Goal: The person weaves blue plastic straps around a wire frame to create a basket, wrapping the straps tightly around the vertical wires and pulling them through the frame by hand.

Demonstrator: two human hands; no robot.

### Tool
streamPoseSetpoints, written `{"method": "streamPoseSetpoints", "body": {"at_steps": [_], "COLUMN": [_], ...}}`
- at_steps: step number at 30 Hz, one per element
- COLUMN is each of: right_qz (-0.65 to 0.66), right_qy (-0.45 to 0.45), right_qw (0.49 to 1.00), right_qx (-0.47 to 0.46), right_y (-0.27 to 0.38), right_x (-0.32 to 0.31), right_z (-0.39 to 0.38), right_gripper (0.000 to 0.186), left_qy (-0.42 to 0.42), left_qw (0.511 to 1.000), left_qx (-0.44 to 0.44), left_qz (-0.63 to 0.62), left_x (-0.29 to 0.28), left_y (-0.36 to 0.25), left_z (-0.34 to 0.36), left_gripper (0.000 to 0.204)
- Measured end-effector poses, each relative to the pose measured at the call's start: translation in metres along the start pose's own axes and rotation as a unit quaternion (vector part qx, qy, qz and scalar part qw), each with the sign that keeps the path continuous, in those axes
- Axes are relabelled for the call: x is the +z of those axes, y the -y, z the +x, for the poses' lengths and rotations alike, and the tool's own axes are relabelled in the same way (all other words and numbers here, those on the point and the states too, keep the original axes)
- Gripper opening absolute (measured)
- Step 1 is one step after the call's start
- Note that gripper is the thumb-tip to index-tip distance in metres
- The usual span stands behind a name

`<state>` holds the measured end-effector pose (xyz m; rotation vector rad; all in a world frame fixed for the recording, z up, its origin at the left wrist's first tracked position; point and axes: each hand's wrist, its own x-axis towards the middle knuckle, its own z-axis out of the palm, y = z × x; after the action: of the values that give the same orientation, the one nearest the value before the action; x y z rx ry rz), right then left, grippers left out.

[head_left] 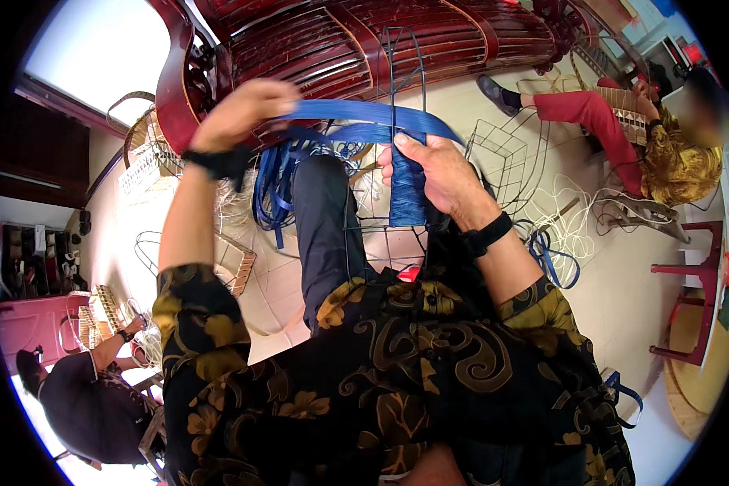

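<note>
Blue strap [356, 111] wound around a wire frame [393, 81]
Between ten and eleven o'clock, the blurred left grip [249, 113] grasps the strap, which crosses the frame; toward one o'clock, the blue winding [407, 198] is clasped by the right grip [445, 172].

Red slatted settee [300, 61] sweeps across the top, pale floor [611, 312] spreads below, white light [101, 57] floods upper left

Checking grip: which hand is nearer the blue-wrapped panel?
Right. The right hand grips the blue-wrapped panel near its top; the left hand is apart, to its upper left in view.
</note>
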<state>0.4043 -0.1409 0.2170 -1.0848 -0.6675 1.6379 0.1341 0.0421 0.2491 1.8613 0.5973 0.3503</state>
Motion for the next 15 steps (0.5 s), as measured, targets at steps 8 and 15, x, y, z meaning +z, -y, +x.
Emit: {"method": "streamPoseSetpoints", "body": {"at_steps": [8,15], "right_qz": [0.008,0.011], "right_qy": [0.015,-0.001], "right_qw": [1.0,1.0], "right_qx": [0.01,-0.016], "right_y": [-0.004,0.001], "right_x": [0.006,0.007], "right_z": [0.007,0.004], "right_gripper": [0.02,0.017], "left_qy": [-0.676,-0.292], "left_qw": [0.591,0.951], "left_qx": [-0.392,-0.059], "left_qz": [0.199,0.083], "left_x": [-0.143,-0.004], "left_y": [0.117,-0.011], "left_z": [-0.329,-0.073], "left_gripper": [0.033,0.052]}}
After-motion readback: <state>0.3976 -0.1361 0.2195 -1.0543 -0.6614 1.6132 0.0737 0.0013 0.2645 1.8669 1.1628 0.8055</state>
